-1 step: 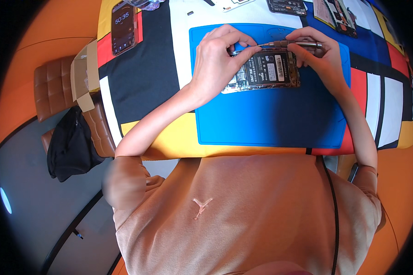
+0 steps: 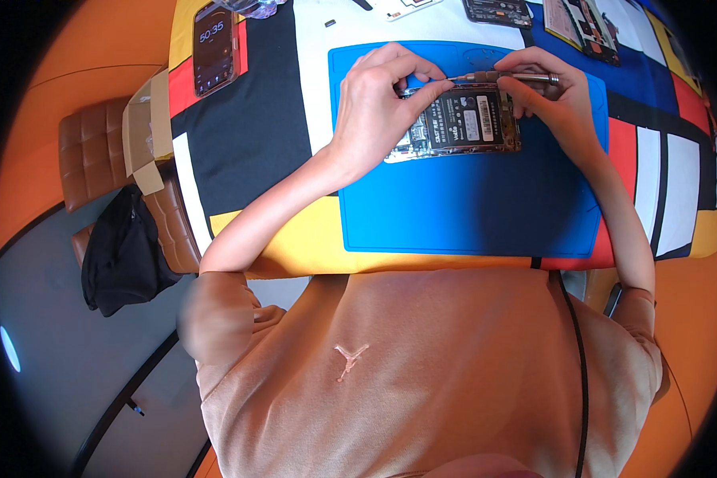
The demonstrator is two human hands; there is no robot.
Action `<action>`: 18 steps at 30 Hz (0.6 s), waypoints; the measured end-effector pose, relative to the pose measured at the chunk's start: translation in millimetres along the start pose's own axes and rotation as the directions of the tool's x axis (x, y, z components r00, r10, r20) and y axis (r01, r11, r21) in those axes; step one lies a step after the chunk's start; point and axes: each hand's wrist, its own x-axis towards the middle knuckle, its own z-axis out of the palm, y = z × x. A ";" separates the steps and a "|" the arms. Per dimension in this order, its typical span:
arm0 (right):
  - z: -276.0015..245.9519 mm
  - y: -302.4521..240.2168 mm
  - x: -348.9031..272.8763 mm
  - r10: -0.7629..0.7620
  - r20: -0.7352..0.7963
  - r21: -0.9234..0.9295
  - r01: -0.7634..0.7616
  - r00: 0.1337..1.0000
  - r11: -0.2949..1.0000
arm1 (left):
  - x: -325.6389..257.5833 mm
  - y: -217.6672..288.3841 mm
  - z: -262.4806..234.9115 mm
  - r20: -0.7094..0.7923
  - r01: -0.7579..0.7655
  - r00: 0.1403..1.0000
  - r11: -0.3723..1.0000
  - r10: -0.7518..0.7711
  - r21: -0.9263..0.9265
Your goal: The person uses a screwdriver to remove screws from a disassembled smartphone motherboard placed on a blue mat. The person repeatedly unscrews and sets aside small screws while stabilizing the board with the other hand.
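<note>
An opened phone [image 2: 476, 143] with its black battery [image 2: 462, 118] exposed lies on a blue mat [image 2: 454, 215]. My right hand [image 2: 556, 88] is closed around a slim metal screwdriver [image 2: 486, 76], held nearly level along the phone's far edge with its tip to the left. My left hand [image 2: 382, 103] covers the phone's left end, thumb and forefinger pinched together right at the screwdriver's tip. Whatever sits between those fingertips is too small to make out.
A lit phone [image 2: 216, 49] lies at the far left of the patterned tablecloth. Other opened phones [image 2: 498, 12] [image 2: 593, 32] lie along the back. Off the table's left side are an open cardboard box [image 2: 146, 135] and a black bag [image 2: 123, 251] on a brown chair.
</note>
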 end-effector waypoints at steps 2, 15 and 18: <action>0.9 -0.4 0.3 -0.014 0.021 0.009 0.014 1.000 1.000 | -0.1 0.1 -0.5 0.003 0.003 1.000 1.000 -0.003 -0.001; -15.6 18.7 -9.4 -0.339 -0.270 -0.198 0.293 0.901 0.936 | -3.1 10.9 3.9 0.168 -0.343 0.929 0.937 0.329 0.066; -18.7 24.6 -9.3 -0.415 -0.207 -0.297 0.348 0.886 0.889 | -3.3 12.2 6.5 0.260 -0.399 0.890 0.916 0.374 0.049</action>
